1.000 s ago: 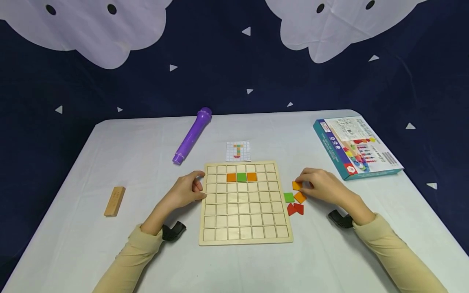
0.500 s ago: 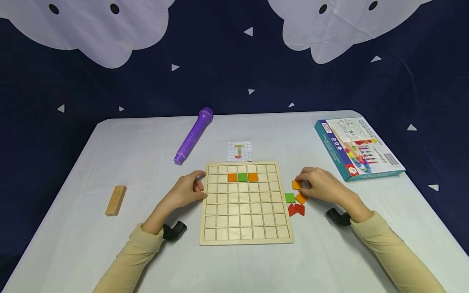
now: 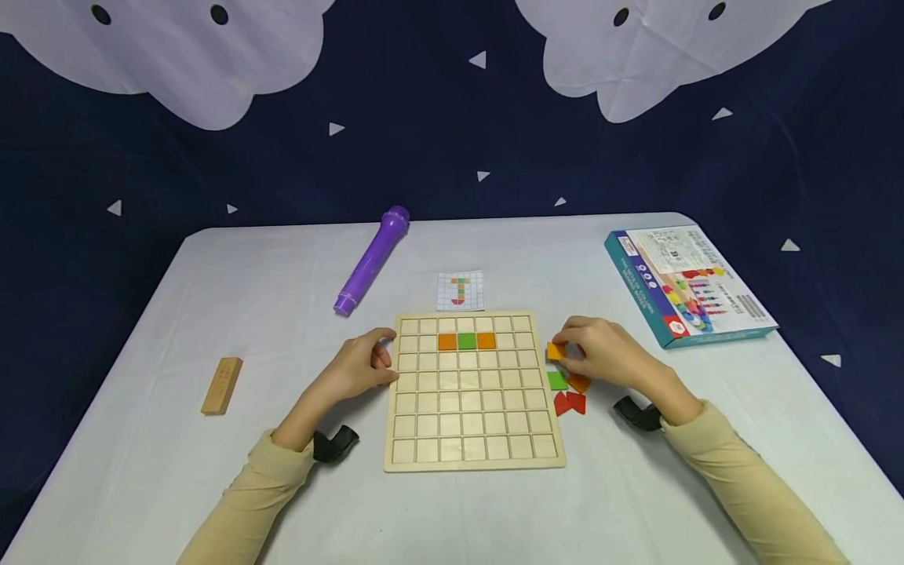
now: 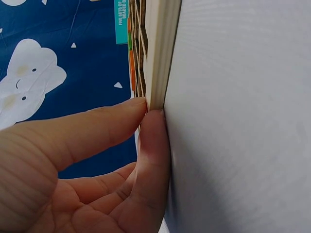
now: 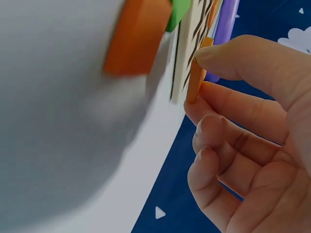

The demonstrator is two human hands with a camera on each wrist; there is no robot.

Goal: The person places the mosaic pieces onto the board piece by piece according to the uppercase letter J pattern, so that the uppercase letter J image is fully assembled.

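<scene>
Placement seems under way; the next move likely calls for carrying the orange tile (image 3: 555,351) to the grid board (image 3: 462,426), midway between the desk's (image 3: 127,471) side edges. Right hand (image 3: 609,351), closed to tile thickness, pinches that tile, desk's right-edge side; left hand (image 3: 353,367) grips the board's opposite side between thumb and finger.

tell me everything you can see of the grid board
The grid board is pale, apparently wood, squarish with rounded corners and a rim around seven rows of seven cells. In the second row from the top, the middle three cells hold two orange tiles with a green tile between them; the rest are bare. It lies flat on the white tabletop. The left hand touches its left edge with thumb and finger.
</scene>
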